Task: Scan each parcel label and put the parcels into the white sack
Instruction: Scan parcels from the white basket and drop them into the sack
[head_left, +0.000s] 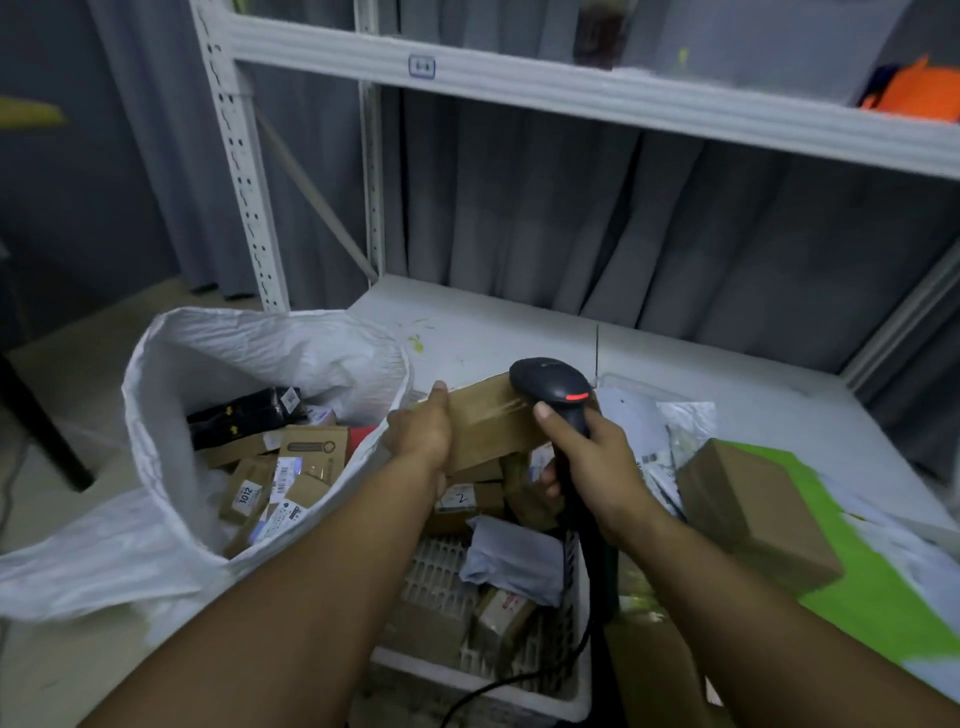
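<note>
Parcels lie in three places, so the job looks to be somewhere in the middle. One long cardboard parcel (493, 421) is in hand, held above the far end of the basket (441, 577) and just right of the white sack (249, 343). The left hand (421, 434) grips its left end, thumb on top and fingers curled underneath. The right hand (592, 457) is clamped round the handle of the black scanner (550, 384), thumb raised along its neck. The scanner's head sits at the parcel's far right corner with a red strip lit — whether a label has been read I cannot tell, since no label shows on the face toward the camera. The sack, standing open off the left edge of the shelf board (519, 322), already holds a good heap of boxes (311, 452) and a black packet (244, 415). Left to do: the small boxes and a grey mailer (514, 556) in the basket, plus a brown box (753, 504) and pale mailers (639, 415) toward the board's right edge, by a green sheet (872, 582).
</note>
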